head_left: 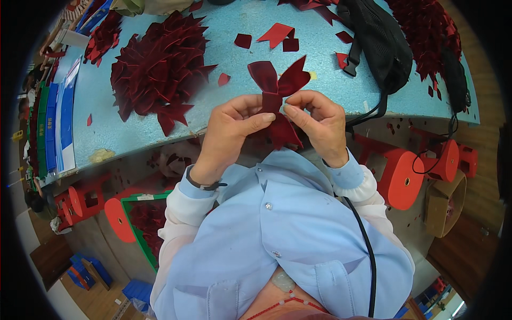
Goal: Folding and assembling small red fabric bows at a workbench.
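A dark red velvet bow [272, 101] is held up over the near edge of the table, its loops and notched tails pointing up and down. My left hand [233, 124] pinches its wrapped middle from the left, thumb across the front. On the other side my right hand [318, 120] has thumb and forefinger closed at the bow's centre; a small pale bit shows by the fingertips. Beyond my left hand lies a large pile of similar red bows [160, 64] on the blue table [226, 32].
Red velvet scraps [243, 41] lie about the table. A black bag [378, 48] with a strap sits at the right, near another bow heap [426, 37]. Red stools [402, 178] stand below the table edge. A green crate [128, 213] of red pieces is at my left.
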Action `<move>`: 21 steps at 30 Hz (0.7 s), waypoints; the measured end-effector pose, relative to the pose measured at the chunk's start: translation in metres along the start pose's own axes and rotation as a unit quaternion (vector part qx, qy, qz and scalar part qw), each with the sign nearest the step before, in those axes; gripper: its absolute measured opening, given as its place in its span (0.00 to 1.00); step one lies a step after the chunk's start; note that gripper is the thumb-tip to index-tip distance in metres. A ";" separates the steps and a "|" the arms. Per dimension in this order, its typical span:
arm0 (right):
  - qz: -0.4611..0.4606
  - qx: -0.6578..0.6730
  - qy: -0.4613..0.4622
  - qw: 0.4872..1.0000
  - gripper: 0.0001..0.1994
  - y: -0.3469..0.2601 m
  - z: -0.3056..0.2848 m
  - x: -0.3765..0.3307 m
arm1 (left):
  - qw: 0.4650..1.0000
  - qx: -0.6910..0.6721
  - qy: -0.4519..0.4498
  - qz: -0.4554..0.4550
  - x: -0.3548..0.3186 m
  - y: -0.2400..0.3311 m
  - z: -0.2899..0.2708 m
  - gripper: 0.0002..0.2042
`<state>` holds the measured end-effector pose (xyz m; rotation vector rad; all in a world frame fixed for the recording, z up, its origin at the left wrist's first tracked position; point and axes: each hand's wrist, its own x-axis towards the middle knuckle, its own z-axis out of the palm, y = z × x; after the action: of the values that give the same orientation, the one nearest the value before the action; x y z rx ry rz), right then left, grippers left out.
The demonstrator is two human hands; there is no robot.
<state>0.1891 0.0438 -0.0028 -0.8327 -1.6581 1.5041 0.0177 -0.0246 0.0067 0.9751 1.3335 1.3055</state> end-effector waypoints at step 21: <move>0.112 0.210 0.015 0.971 0.08 -0.001 0.010 0.006 | 0.975 -0.194 -0.048 -0.094 0.004 -0.006 0.002 0.12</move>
<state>0.1777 0.0433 -0.0017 -0.8178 -1.1854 1.9009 0.0195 -0.0208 0.0009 0.6179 1.0184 1.2930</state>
